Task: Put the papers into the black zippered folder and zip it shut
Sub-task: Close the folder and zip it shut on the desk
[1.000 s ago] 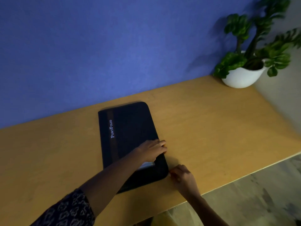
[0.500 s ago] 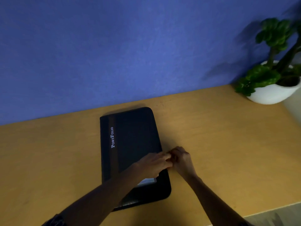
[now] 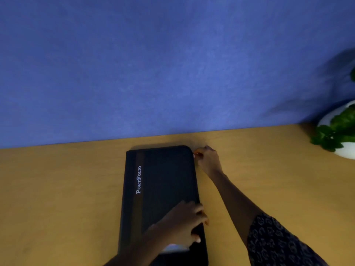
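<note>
Since half a second ago the right hand [image 3: 206,159] has travelled from the middle of the folder's right edge up to its far right corner, while the left hand [image 3: 184,222] has stayed pressed on the near half of the cover; the camera has also swung left, so the plant now sits cut off at the right border.

Largest in view is the textured blue wall [image 3: 172,64], filling the upper half. Below it runs the flat wooden tabletop in a yellow-tan finish [image 3: 57,198]. On that surface lies the black zippered fabric folder [image 3: 163,179], closed flat, its long side pointing away from the person and its far end near the wall. A dull brown stripe runs lengthwise near its left side, and beside the stripe white capital lettering reads "PortFolio", turned sideways. A pale patch [image 3: 175,247] shows on the cover just under the left wrist; it may be a label window, though the dim light makes that uncertain.

At the right border stands a white rounded pot [image 3: 345,148] with a green leafy plant [image 3: 334,133], well apart from the folder.

A dark patterned sleeve [image 3: 274,242] covers the right forearm. Left hand: palm down, fingers spread loosely over the folder's right edge, holding it flat. Right hand: fingers pinched together at the corner, apparently on the zipper pull, which is too small to make out.
</note>
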